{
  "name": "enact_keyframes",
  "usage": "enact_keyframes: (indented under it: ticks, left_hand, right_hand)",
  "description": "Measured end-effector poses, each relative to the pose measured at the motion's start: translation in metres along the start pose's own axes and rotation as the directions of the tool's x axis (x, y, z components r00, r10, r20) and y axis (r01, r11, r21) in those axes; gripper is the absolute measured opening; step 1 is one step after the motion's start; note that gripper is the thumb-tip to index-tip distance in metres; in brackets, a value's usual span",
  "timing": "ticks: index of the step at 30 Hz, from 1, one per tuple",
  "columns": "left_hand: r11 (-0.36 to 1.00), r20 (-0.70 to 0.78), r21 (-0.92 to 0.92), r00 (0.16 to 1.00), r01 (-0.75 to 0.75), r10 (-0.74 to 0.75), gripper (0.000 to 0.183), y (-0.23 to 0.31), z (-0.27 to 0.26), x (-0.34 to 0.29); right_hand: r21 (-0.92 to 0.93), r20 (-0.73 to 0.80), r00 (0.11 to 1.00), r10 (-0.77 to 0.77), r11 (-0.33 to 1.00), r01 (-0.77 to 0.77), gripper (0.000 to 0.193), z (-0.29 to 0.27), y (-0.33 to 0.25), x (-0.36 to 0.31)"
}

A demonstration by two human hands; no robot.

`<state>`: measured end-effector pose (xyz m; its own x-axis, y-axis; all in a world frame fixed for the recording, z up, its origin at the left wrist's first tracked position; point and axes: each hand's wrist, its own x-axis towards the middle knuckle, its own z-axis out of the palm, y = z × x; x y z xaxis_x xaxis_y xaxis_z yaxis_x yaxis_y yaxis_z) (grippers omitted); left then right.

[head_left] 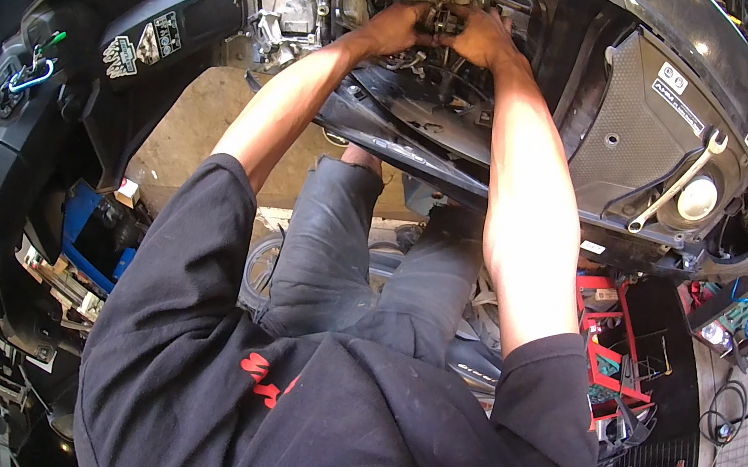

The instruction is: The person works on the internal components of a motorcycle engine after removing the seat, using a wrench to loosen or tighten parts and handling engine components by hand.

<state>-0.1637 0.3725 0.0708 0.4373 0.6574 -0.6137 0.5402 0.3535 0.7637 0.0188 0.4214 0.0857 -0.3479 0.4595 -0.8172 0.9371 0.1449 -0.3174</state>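
Note:
Both hands reach into the opened body of a black scooter (pixel 392 132), where engine parts and wiring are exposed. My left hand (pixel 394 29) has its fingers curled against a small metal part (pixel 445 22) deep in the bay. From the other side, my right hand (pixel 481 36) closes on the same part, thumb and fingertips near those of the left. The fingertips are partly hidden among the dark components, and the part's exact kind cannot be made out. A grey metal engine casing (pixel 287 0) lies left of my left hand.
A combination wrench (pixel 679 182) rests on the scooter's inner panel (pixel 603 124) at the right. Keys with a blue carabiner (pixel 31 76) hang at the handlebar end. A red tool rack (pixel 615 341) stands right of me, and a blue bin (pixel 82 217) stands left.

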Motion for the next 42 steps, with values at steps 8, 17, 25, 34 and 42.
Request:
enact_keyframes:
  ticks: [8, 17, 25, 34, 42]
  left_hand:
    - [0.975, 0.070, 0.214, 0.996, -0.063, 0.049, 0.060, -0.005, -0.008, 0.004]
    - [0.980, -0.151, 0.186, 0.984, -0.070, 0.099, 0.046, -0.010, 0.012, -0.002]
    - [0.988, -0.265, 0.153, 0.964, 0.014, 0.027, 0.037, -0.004, 0.030, -0.014]
    - [0.990, -0.291, 0.115, 0.956, 0.078, -0.042, 0.042, 0.009, 0.041, -0.014]
    - [0.982, -0.317, 0.165, 0.948, 0.093, -0.036, 0.047, 0.011, 0.042, -0.011]
  right_hand:
    - [-0.052, 0.038, 0.998, -0.049, 0.997, 0.051, 0.079, -0.006, -0.009, -0.004]
    - [-0.109, -0.103, 0.990, -0.092, 0.991, 0.081, 0.063, 0.008, -0.009, -0.011]
    - [-0.161, -0.141, 0.983, -0.121, 0.982, 0.098, 0.070, 0.009, -0.004, -0.002]
    - [-0.250, -0.035, 0.988, -0.152, 0.958, 0.138, 0.067, 0.003, 0.007, 0.005]
    - [-0.285, -0.121, 0.970, -0.209, 0.944, 0.168, 0.056, 0.001, -0.019, -0.019]
